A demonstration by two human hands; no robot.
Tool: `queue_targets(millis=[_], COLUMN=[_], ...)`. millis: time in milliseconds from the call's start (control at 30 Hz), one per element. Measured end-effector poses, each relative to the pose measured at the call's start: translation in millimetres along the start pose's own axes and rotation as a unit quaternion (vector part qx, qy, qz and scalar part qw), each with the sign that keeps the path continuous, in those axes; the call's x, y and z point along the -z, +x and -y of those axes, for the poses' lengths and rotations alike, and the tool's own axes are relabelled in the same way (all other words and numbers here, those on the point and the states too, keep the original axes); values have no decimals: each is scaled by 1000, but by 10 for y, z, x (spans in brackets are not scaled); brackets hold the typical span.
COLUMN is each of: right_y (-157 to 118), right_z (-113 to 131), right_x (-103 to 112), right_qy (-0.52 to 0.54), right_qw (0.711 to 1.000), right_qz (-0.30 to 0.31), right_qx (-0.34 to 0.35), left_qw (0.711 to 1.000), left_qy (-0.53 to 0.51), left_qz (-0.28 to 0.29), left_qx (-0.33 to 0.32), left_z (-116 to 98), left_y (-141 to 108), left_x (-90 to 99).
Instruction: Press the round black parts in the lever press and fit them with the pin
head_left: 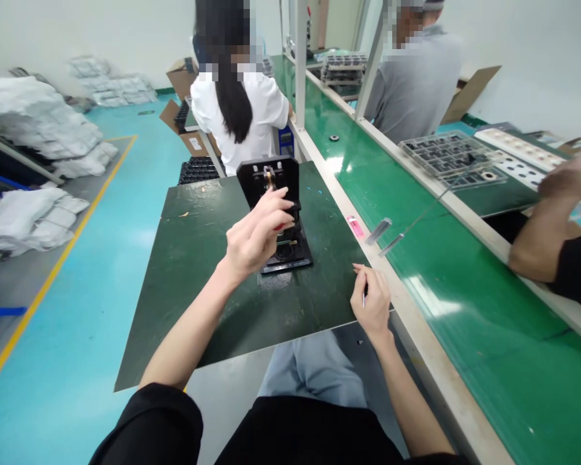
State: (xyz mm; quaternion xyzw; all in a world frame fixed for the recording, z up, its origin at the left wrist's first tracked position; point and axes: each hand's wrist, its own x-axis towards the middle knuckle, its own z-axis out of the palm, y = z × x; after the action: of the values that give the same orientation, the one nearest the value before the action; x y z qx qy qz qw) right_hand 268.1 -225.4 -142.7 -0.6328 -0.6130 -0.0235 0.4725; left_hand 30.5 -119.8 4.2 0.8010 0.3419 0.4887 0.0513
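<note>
A black press-like fixture stands upright on the dark green work board. My left hand is in front of its upright plate, fingers curled round a handle whose red part shows between them. The hand covers much of the fixture's middle, and metal clamp parts are visible just above the fingers. My right hand rests at the right edge of the board, closed, thumb against fingers. A thin, shiny metal piece shows in its grip; most of it is hidden, so its kind is unclear.
Right of the board runs a green conveyor belt behind a pale rail. Clear plastic strips and a pink item lie beside the rail. Compartment trays stand across the belt, where a co-worker's arm reaches in. Another person sits ahead.
</note>
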Motion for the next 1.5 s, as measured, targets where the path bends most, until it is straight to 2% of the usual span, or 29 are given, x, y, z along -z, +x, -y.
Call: queue_targets(millis=[100, 167, 200, 267, 300, 333, 400, 500, 567, 600, 700, 833, 900, 1067, 1167, 1267, 1333, 1433, 1500], right_y=[-4, 3, 8, 17, 19, 21, 23, 57, 123, 170, 348, 549, 596, 651, 724, 723, 606, 266, 22], right_z=[-31, -56, -65, -74, -73, -68, -44, 42, 156, 236, 545, 914, 1004, 1075, 1133, 1135, 1048, 787, 556], right_x=[15, 16, 13, 6, 5, 7, 31, 107, 135, 121, -81, -556, -718, -801, -775, -662, -474, 2, 405], right_qy=[4, 7, 5, -9, -21, -33, -52, -58, -27, -4, 26, -88, -146, -180, -184, -149, -102, -65, -103], right_qw=[1000, 1000, 1000, 1000, 1000, 999, 997, 991, 990, 990, 990, 974, 960, 957, 948, 951, 965, 985, 990], right_qz=[2, 4, 5, 7, -1, -16, -63, -102, -63, -31, 65, 200, 236, 229, 260, 272, 242, 157, 89], right_qx=[-3, 2, 4, 6, 3, 1, 11, 72, 122, 136, 120, 57, 32, 11, -8, -14, -11, -21, -40], left_qw=[997, 992, 988, 965, 956, 949, 933, 902, 885, 879, 894, 914, 921, 949, 958, 964, 967, 970, 970], left_qy=[3, -14, -26, -64, -91, -123, -179, -238, -225, -207, -137, -113, -106, -30, 11, 36, 50, 77, 95], left_qz=[-46, -51, -20, 116, 116, 90, 16, -95, -132, -130, -98, -44, -15, 29, 46, 52, 55, 64, 77], left_qx=[69, 117, 149, 226, 255, 275, 312, 347, 386, 409, 416, 388, 375, 311, 283, 258, 243, 224, 212], left_z=[-185, -110, 1, 322, 500, 668, 929, 1091, 1089, 1074, 1041, 1065, 1085, 1106, 1107, 1111, 1116, 1139, 1177], left_y=[466, 881, 1065, 1294, 1314, 1266, 983, 281, -190, -385, -734, -788, -775, -823, -856, -868, -875, -888, -896], left_x=[100, 134, 140, 127, 107, 78, -1, -144, -235, -275, -364, -418, -427, -432, -437, -436, -426, -400, -379])
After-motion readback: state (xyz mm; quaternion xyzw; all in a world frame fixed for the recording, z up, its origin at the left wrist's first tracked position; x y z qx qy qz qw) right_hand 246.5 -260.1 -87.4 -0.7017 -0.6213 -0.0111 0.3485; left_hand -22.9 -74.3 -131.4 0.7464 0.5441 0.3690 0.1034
